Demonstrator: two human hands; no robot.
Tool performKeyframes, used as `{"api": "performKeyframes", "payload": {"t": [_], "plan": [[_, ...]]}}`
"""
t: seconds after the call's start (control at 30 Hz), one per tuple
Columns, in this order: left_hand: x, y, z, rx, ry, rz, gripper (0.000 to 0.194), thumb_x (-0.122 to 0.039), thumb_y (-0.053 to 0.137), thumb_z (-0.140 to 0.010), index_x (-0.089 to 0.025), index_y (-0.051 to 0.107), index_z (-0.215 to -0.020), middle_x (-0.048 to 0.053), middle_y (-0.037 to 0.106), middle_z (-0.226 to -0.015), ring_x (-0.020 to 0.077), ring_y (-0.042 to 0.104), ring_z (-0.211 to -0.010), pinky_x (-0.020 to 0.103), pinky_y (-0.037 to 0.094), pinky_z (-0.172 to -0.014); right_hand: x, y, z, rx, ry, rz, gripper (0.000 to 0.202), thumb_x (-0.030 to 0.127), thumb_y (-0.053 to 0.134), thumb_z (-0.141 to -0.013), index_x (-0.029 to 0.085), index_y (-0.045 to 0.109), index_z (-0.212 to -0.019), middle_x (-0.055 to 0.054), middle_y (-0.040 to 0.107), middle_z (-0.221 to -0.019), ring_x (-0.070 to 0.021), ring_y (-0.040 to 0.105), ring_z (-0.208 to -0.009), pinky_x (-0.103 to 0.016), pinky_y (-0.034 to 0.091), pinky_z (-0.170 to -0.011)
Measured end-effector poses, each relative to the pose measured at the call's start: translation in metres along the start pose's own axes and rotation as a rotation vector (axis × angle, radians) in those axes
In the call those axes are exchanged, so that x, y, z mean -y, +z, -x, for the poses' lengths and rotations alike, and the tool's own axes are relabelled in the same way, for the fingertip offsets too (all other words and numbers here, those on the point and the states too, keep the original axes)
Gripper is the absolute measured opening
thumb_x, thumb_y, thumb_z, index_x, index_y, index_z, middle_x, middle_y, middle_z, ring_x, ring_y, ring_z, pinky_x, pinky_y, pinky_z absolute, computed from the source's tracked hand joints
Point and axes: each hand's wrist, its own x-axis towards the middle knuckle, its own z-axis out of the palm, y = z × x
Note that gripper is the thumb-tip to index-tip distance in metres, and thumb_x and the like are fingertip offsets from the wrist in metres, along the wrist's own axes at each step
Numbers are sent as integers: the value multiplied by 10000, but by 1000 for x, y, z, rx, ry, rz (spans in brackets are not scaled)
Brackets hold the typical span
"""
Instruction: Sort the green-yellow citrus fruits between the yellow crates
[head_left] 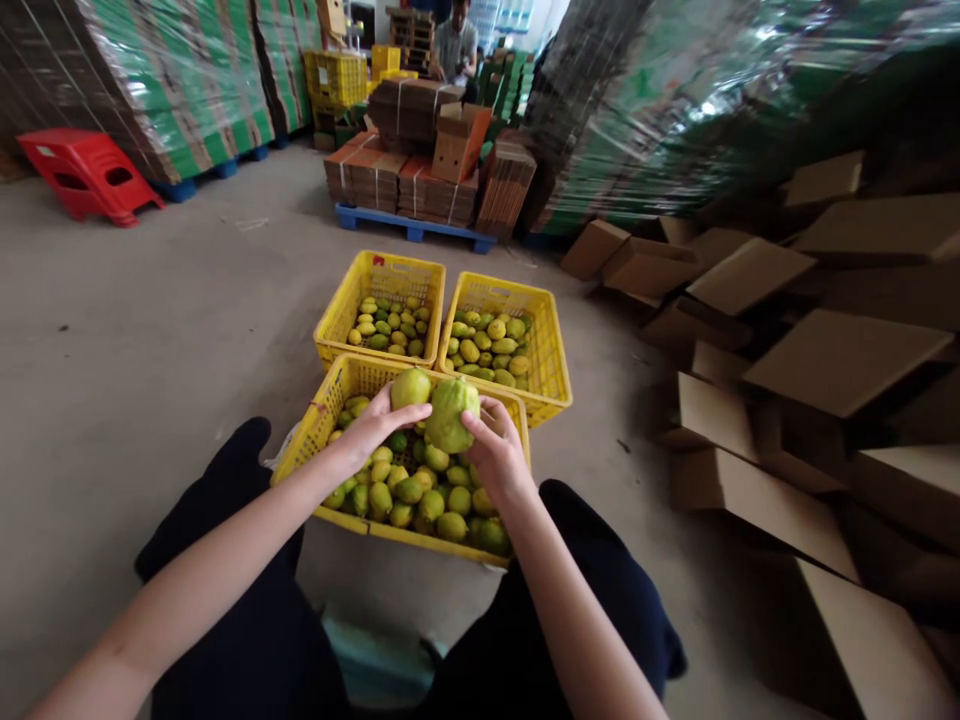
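My left hand (388, 416) is closed around a smooth yellow-green lemon (411, 388). Close beside it, my right hand (495, 440) grips a larger, bumpy green lemon (451, 412) by its right side. Both fruits are held up above the near yellow crate (352, 521), which holds many green and yellow lemons (431, 505). Behind it stand two more yellow crates: the left one (379, 262) and the right one (559, 355), each with lemons on the bottom. My wrists pass over the near crate's front edge.
Open cardboard boxes (847, 360) are heaped on the right. A blue pallet (416, 228) with bundled flat cartons stands ahead, and a person (454, 50) is behind it. A red stool (90, 175) and wrapped green stacks (187, 80) are at the left.
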Motion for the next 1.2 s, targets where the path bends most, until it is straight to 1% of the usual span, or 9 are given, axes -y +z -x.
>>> {"api": "performKeyframes", "payload": {"t": [0.17,0.33,0.5,0.57,0.67,0.77,0.93,1.07,1.2], "plan": [[-5,3,3,2,-99,-81,416,-325,799,-692,-215,710,-1083,72,726,-1087,282,641,-1040,367,477,-860,-3,6,2,35,65,-39,403,425,825,-632,227,627,-923,-10,705,-903,-242,677,-874,-352,583,-695],[-18,9,9,54,-136,-85,486,-278,863,-564,-151,712,-1008,81,722,-1049,267,623,-1073,363,455,-953,-9,6,-1,22,106,-53,441,418,857,-592,237,630,-924,14,692,-870,-204,664,-789,-298,574,-593],[-24,2,9,70,-8,-43,615,-192,889,-505,-165,650,-1071,72,691,-1073,250,631,-1051,401,457,-991,-9,2,-3,32,17,137,568,423,890,-542,233,609,-998,14,671,-827,-175,634,-643,-282,538,-471],[-25,-3,9,74,78,-73,631,-164,884,-521,-182,629,-1098,72,675,-1115,254,625,-1078,421,448,-1017,-8,1,-2,20,-44,227,601,437,889,-535,239,594,-1019,6,676,-854,-187,644,-662,-307,556,-507],[-27,-8,10,110,128,-95,604,-155,869,-560,-187,629,-1113,83,662,-1160,267,604,-1138,441,425,-1058,-6,-1,-1,-1,-209,355,583,429,888,-538,239,590,-1001,-12,685,-936,-213,667,-828,-361,584,-730],[-26,-6,13,116,161,-97,586,-157,844,-599,-196,627,-1142,86,643,-1210,282,566,-1209,451,425,-1073,-3,-2,-1,7,-380,501,601,394,906,-512,238,577,-989,-14,686,-972,-233,654,-938,-403,539,-893],[-25,1,21,28,352,-321,553,-159,846,-596,-207,630,-1103,94,597,-1217,283,555,-1191,433,504,-989,0,-5,-1,-1,-543,634,573,326,898,-540,242,587,-1013,-11,677,-1001,-233,641,-950,-422,507,-924],[-26,5,24,25,366,-337,544,-191,865,-593,-209,603,-1069,81,602,-1170,263,577,-1129,393,535,-922,0,-4,3,73,-510,532,545,275,890,-559,262,608,-1025,3,695,-988,-222,641,-942,-410,507,-925],[-27,7,22,74,240,-32,508,-244,844,-638,-207,565,-1060,58,634,-1100,224,628,-1016,357,542,-866,-1,2,7,86,-285,143,496,338,841,-626,281,603,-1058,4,707,-990,-220,669,-905,-389,564,-819]]}}
